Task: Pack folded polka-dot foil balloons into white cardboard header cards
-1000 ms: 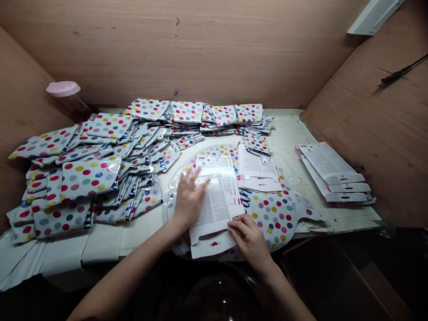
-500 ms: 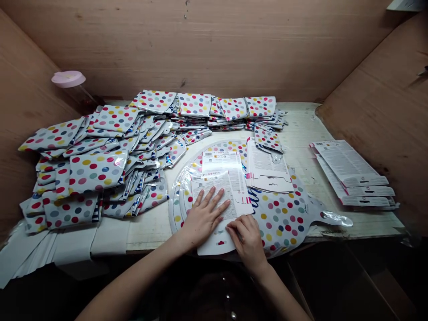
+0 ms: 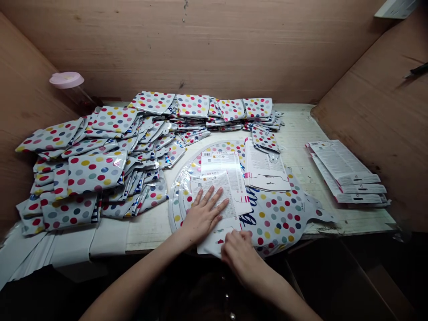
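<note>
Our left hand (image 3: 203, 215) lies spread on a printed card backing (image 3: 217, 187), our right hand (image 3: 239, 253) apart at its lower edge, both over a polka-dot foil balloon (image 3: 276, 218).

White printed card sheet (image 3: 230, 189) flat on polka-dot foil balloon (image 3: 277, 214)

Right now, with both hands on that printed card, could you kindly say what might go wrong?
The printed card lies on a glossy foil balloon, so it may slide if the left hand lifts. The right hand sits at the card's lower end, near the table's front edge, where the balloon could slip over. The heaped polka-dot packs look loose and might slump.
</note>
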{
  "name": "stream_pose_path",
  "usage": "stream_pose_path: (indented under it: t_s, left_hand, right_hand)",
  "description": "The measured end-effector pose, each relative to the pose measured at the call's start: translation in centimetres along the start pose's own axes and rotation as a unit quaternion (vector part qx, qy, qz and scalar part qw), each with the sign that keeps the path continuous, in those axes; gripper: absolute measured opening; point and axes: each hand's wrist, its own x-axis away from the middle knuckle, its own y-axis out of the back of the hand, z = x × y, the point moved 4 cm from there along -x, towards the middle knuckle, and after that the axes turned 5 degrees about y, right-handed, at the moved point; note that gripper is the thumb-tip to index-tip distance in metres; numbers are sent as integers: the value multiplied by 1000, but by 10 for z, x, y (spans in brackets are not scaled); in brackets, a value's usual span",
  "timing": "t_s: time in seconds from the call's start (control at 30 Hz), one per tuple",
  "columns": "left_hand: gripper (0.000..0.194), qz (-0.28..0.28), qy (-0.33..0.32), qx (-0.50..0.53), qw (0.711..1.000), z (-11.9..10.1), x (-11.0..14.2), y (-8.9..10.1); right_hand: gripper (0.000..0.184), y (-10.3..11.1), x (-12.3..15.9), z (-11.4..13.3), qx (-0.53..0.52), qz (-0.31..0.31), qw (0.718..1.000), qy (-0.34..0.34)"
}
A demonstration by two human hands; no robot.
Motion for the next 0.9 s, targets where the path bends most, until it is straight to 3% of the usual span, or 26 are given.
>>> stream_pose_path:
  t_s: [0.07, 0.2, 0.33, 0.4, 0.53, 0.63, 0.7, 0.8, 0.9]
  left_hand:
    - [48, 5, -11, 31, 999, 2, -1, 5]
    - [16, -6, -29, 99, 995, -7, 14, 21]
    - [15, 8, -15, 87, 996, -29, 54, 23]
    - [34, -10, -23, 61, 998, -36, 71, 16]
    - [29, -105, -26, 35, 994, -36, 83, 5]
    - [33, -99, -88, 73, 988, -37, 89, 5]
    - [26, -93, -104, 147, 979, -37, 99, 14]
    - [19, -164, -23, 229, 959, -26, 115, 36]
    - [53, -247, 50, 142, 957, -20, 120, 45]
  right_hand:
    - [17, 8, 10, 9, -48, 62, 996, 47]
    - [15, 17, 11, -5, -45, -9, 999, 14]
    - [36, 2, 5, -18, 10, -65, 996, 63]
    - [34, -3, 4, -19, 15, -89, 993, 79]
    - [23, -2, 4, -17, -8, -118, 990, 71]
    - [19, 2, 2, -19, -61, -134, 988, 49]
    - [23, 3, 1, -20, -92, -139, 985, 47]
    - [32, 3, 2, -21, -107, -138, 983, 53]
    - [34, 0, 4, -21, -107, -141, 983, 56]
